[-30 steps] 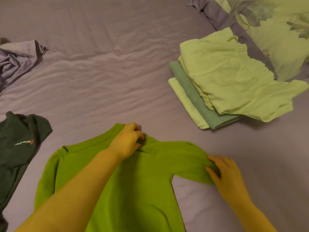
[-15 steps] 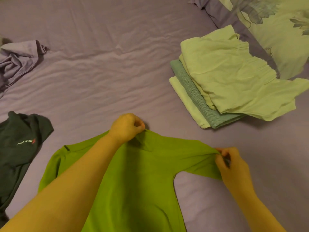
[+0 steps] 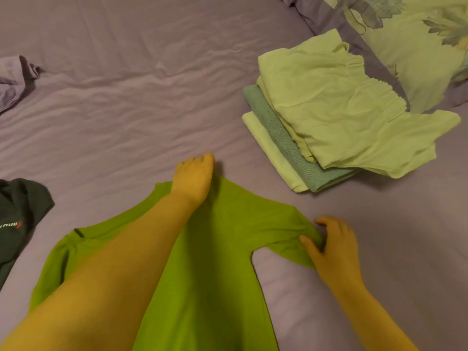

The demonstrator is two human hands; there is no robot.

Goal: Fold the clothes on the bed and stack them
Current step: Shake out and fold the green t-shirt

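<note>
Big purple bed [image 3: 126, 110]. Green shirt [image 3: 215, 274] spread flat on it, close by. Folded stack [image 3: 342, 117] up on the right, well apart. Dark shirt [image 3: 20, 219] at left edge. Left hand [image 3: 193, 178] curled tight on the collar. Right hand [image 3: 334, 247] pinching the sleeve end, thumb on top.

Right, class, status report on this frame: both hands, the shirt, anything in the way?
Left hand grips green shirt at collar. Right hand holds its sleeve end. Folded stack clear of it.
</note>
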